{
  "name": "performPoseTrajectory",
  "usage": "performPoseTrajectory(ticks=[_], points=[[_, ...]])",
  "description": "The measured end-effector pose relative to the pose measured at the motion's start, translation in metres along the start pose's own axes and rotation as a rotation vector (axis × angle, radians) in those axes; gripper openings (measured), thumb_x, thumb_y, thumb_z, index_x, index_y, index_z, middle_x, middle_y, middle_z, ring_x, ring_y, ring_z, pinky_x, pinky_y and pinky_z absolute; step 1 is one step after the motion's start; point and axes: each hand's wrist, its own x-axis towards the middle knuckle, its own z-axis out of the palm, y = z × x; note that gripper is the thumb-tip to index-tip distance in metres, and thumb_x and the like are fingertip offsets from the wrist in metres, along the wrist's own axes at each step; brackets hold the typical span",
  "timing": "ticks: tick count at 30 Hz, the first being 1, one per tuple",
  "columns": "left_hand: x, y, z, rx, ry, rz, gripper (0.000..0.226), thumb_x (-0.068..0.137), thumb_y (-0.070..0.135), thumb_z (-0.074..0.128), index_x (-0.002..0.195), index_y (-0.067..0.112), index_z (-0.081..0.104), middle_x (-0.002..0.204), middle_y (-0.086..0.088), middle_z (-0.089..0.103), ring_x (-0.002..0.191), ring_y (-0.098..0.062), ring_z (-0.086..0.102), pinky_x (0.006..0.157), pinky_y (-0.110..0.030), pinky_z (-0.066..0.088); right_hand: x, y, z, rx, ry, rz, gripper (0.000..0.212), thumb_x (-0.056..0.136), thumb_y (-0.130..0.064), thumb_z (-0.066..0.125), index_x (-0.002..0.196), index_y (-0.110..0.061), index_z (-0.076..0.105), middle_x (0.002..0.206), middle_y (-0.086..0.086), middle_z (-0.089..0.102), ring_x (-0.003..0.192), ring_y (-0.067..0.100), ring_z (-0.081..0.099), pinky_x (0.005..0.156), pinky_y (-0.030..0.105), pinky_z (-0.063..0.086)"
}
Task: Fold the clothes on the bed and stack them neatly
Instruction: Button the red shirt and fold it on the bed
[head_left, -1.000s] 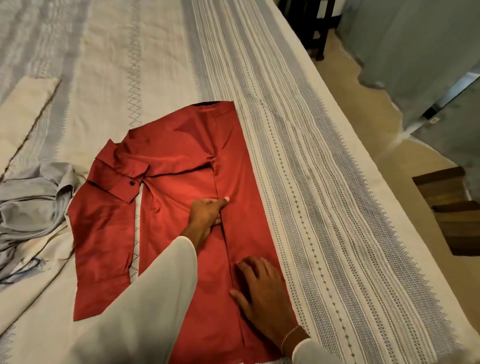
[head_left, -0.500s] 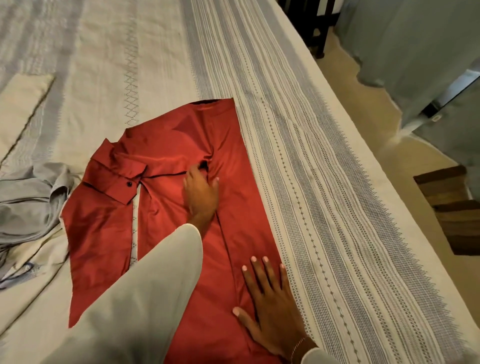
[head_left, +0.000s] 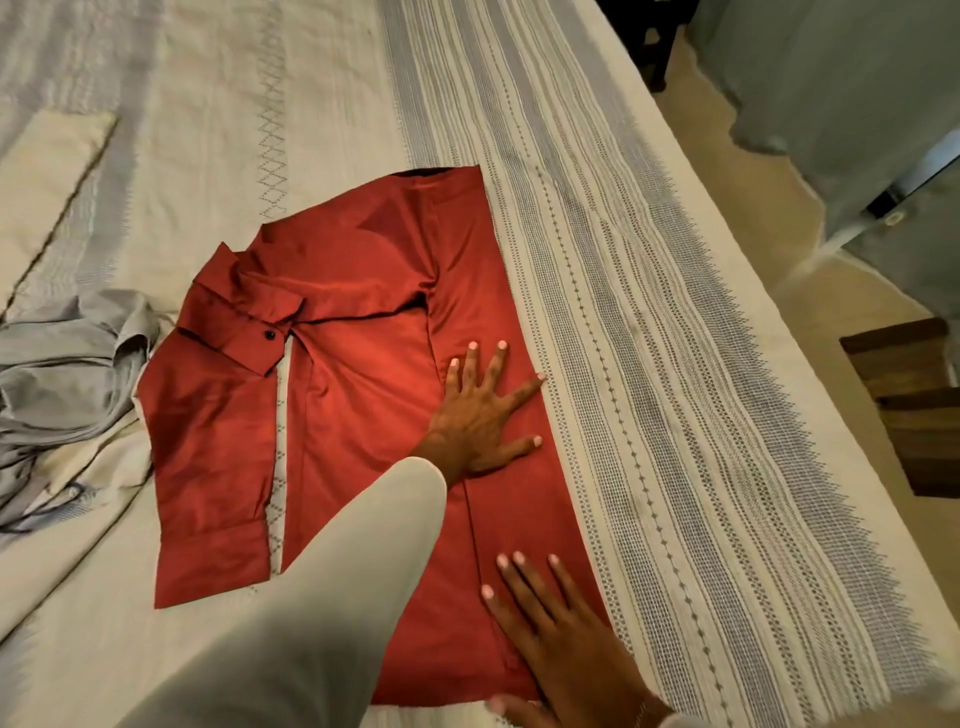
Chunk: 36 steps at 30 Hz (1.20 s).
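Red shirt (head_left: 358, 415) — partly folded, flat on bed (head_left: 649, 312), grey garment (head_left: 67, 374) crumpled beside

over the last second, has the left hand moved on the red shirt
Yes. The left hand slid away from the black collar button toward the red shirt's right edge, fingers now spread flat.

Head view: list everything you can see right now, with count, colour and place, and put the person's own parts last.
red shirt: one, red, partly folded, flat on the bed in the middle of the view.
black button: one, on the shirt's collar.
grey garment: one, pale grey, crumpled, at the left edge beside the shirt.
bedspread: one, cream with grey woven stripes, under everything.
curtain: grey-blue, upper right, past the bed.
wooden steps: dark brown, right edge, on the floor.
sleeve: one, pale, on the left arm, over the shirt.
left hand: flat, fingers spread, pressing the shirt's right side.
right hand: flat on the shirt's lower right part.
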Motion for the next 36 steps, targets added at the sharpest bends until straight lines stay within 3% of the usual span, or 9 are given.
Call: performPoseTrajectory(ticks=[3,8,13,18,23,27,29,32,36], points=[[0.005,0.005,-0.008,0.017,-0.022,-0.009,0.080,0.089,0.079,0.029,0.156,0.049,-0.003,0.168,-0.012,-0.008,0.152,-0.045,-0.008,0.118,-0.068,0.003,-0.004,0.003,-0.004,0.111,0.078,-0.003,0.082,0.092,-0.078,0.037,0.153,-0.023,0.043,0.161,0.009,0.035,0.150,0.025,0.031,0.114,0.051,0.028],[0.020,-0.017,-0.015,0.055,0.126,0.025,0.068,0.100,0.053,0.012,0.160,0.021,0.017,0.167,-0.009,0.017,0.154,-0.027,0.015,0.124,-0.048,0.012,0.080,0.040,-0.052,0.178,0.246,0.190,0.051,0.104,-0.051,0.039,0.141,-0.018,0.052,0.154,0.004,0.042,0.140,0.026,0.042,0.117,0.045,0.031],[0.038,-0.036,-0.003,0.035,0.123,0.048,0.071,0.099,0.060,0.015,0.160,0.024,0.021,0.167,-0.006,0.018,0.155,-0.025,0.014,0.125,-0.048,0.011,0.107,0.064,-0.038,0.024,0.081,0.269,0.075,0.099,-0.066,0.031,0.160,-0.023,0.025,0.168,0.008,0.016,0.156,0.028,0.006,0.123,0.055,0.013],[0.072,-0.061,-0.013,0.032,0.117,0.004,0.090,0.091,0.079,0.017,0.162,0.024,0.009,0.169,-0.003,0.007,0.156,-0.023,0.001,0.125,-0.049,0.001,0.109,0.065,-0.035,0.024,0.092,0.269,0.079,0.095,-0.070,0.035,0.161,-0.029,0.021,0.169,0.005,0.009,0.156,0.029,0.002,0.122,0.058,0.014],[0.104,-0.068,-0.026,0.025,0.121,-0.064,0.096,0.088,0.083,0.016,0.162,0.021,0.010,0.169,-0.006,0.003,0.156,-0.026,-0.004,0.124,-0.052,0.002,0.109,0.065,-0.033,0.056,0.130,0.261,0.083,0.092,-0.073,0.040,0.160,-0.027,0.026,0.169,0.005,0.013,0.156,0.031,0.009,0.121,0.057,0.019],[0.128,-0.071,-0.039,0.030,0.119,-0.047,0.082,0.099,0.067,0.014,0.161,0.012,0.014,0.168,-0.011,0.010,0.156,-0.027,0.000,0.125,-0.049,0.001,0.126,0.071,-0.044,0.084,0.223,0.277,0.070,0.088,-0.076,0.046,0.137,-0.027,0.058,0.149,0.003,0.050,0.138,0.030,0.046,0.112,0.049,0.031],[0.140,-0.073,-0.046,0.047,0.148,-0.018,0.075,0.102,0.053,0.007,0.159,0.007,0.020,0.166,-0.013,0.019,0.155,-0.026,0.009,0.126,-0.045,0.004,0.158,0.089,-0.060,0.120,0.340,0.328,0.050,0.094,-0.062,0.050,0.124,-0.023,0.063,0.133,0.001,0.057,0.122,0.024,0.055,0.106,0.043,0.038],[0.153,-0.085,-0.048,0.027,0.151,-0.007,0.074,0.098,0.042,-0.002,0.158,0.005,0.024,0.165,-0.013,0.023,0.154,-0.026,0.015,0.127,-0.042,0.006,0.228,0.120,-0.082,0.153,0.462,0.377,0.035,0.099,-0.035,0.052,0.125,-0.014,0.061,0.131,0.005,0.058,0.124,0.024,0.054,0.110,0.037,0.037],[0.173,-0.111,-0.052,0.020,0.154,-0.047,0.074,0.097,0.040,0.000,0.157,0.006,0.024,0.166,-0.012,0.022,0.154,-0.025,0.016,0.126,-0.041,0.008,0.272,0.144,-0.080,0.184,0.370,0.413,0.054,0.099,-0.037,0.046,0.144,-0.006,0.049,0.150,0.011,0.048,0.146,0.025,0.035,0.121,0.040,0.028]])
